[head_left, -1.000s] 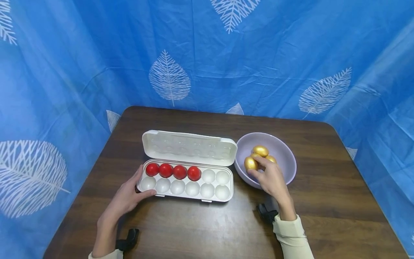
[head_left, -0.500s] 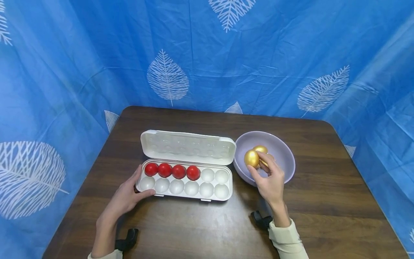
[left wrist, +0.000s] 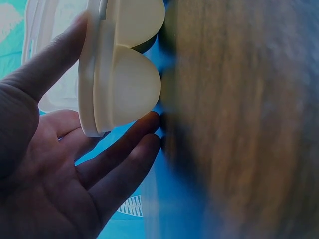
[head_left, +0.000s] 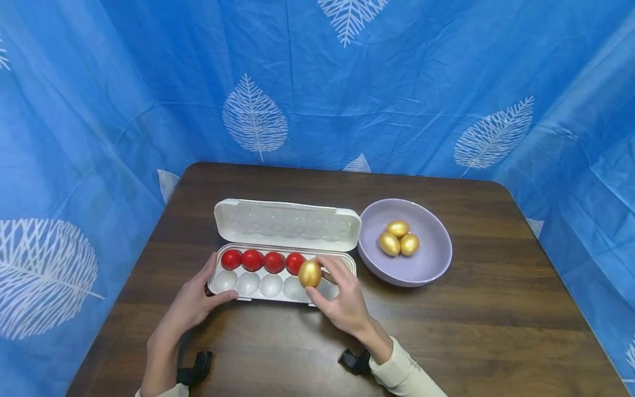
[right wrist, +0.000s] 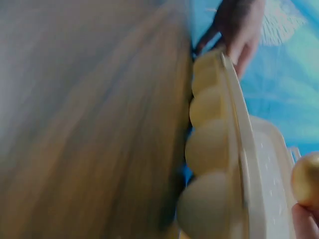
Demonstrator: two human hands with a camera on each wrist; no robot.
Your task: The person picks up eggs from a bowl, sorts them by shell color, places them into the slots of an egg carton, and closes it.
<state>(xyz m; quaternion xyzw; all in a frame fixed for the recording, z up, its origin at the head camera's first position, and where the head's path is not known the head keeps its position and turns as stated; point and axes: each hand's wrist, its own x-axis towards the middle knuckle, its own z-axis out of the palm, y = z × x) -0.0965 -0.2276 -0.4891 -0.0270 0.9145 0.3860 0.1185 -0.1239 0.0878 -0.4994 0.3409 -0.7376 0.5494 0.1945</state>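
Note:
An open white egg carton (head_left: 283, 292) lies on the table with its lid tipped back, several red eggs (head_left: 252, 260) filling the left part of its back row. My left hand (head_left: 193, 300) holds the carton's left end. In the left wrist view the thumb lies over the rim while the fingers (left wrist: 119, 162) reach around the side and below. Between thumb and fingertips my right hand (head_left: 344, 300) pinches a gold egg (head_left: 310, 274) over the carton, just right of the last red egg. Part of this gold egg (right wrist: 306, 179) shows at the right wrist view's edge.
A lilac bowl (head_left: 431, 256) with 3 gold eggs (head_left: 398, 228) stands right of the carton, close to its lid (head_left: 288, 225). The dark wooden table (head_left: 496, 309) reaches back to a blue curtain (head_left: 317, 82) with white leaf prints.
My right hand has lifted one gold egg out of the bowl and carried it left over the carton. The left hand has stayed at the carton's end.

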